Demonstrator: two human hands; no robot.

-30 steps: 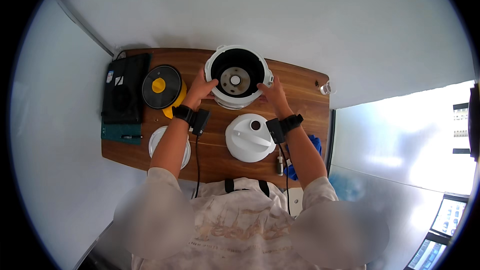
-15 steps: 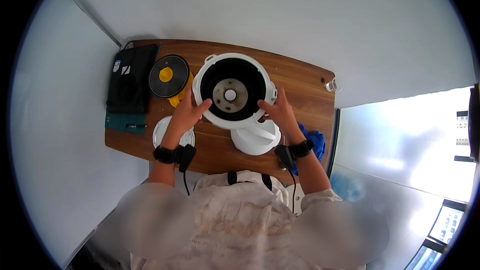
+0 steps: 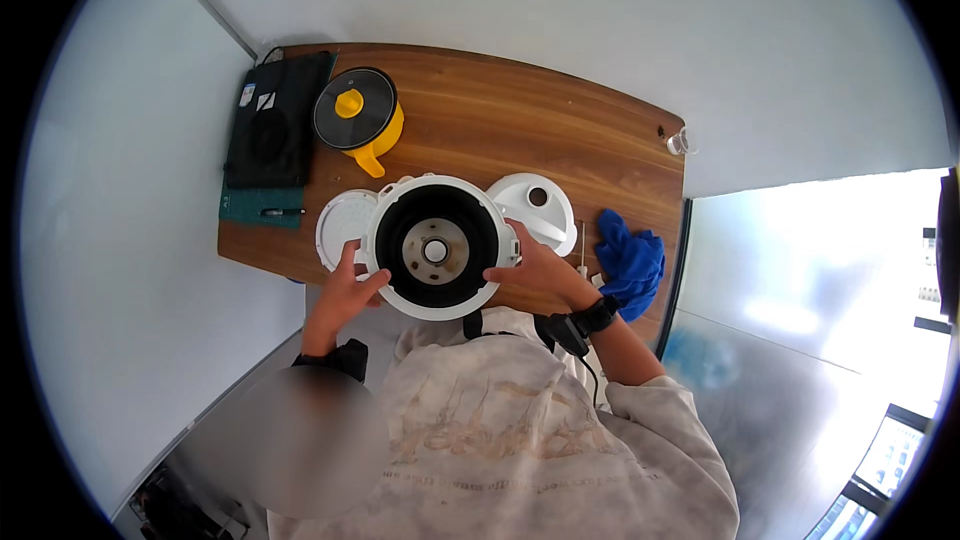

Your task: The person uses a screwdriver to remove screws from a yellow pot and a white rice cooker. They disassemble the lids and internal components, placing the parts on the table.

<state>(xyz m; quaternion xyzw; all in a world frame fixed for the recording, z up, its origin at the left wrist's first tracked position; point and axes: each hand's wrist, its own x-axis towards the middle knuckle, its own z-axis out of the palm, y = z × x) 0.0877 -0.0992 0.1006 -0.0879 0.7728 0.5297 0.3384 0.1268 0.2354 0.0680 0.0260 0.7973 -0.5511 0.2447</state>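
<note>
Gripping a white electric cooker body (image 3: 440, 314) from both sides, the left hand (image 3: 346, 300) and right hand (image 3: 535, 265) each pinch its wall, thumbs hooked over the rim and the other fingers around the outside, partly hidden. It is held before the torso at the near side of the wooden bench (image 3: 530, 110), its open top facing the camera; whether its base touches anything cannot be told. Inside the black cavity lies a round metal heating plate (image 3: 455, 252) with a pale button (image 3: 435, 252) at its centre. The body overlaps a flat white disc (image 3: 342, 225) on the left; just beyond its right side lies a white lid (image 3: 515, 202) with a raised handle and a round hole. A blue cloth (image 3: 630, 260) is bunched near the right edge, and a clear glass (image 3: 680, 143) is at the far right corner. Toward the far left stands a yellow electric pot (image 3: 388, 135), beside a flat black case (image 3: 285, 130). A black pen (image 3: 283, 212) lies on a green cutting mat (image 3: 250, 205).
</note>
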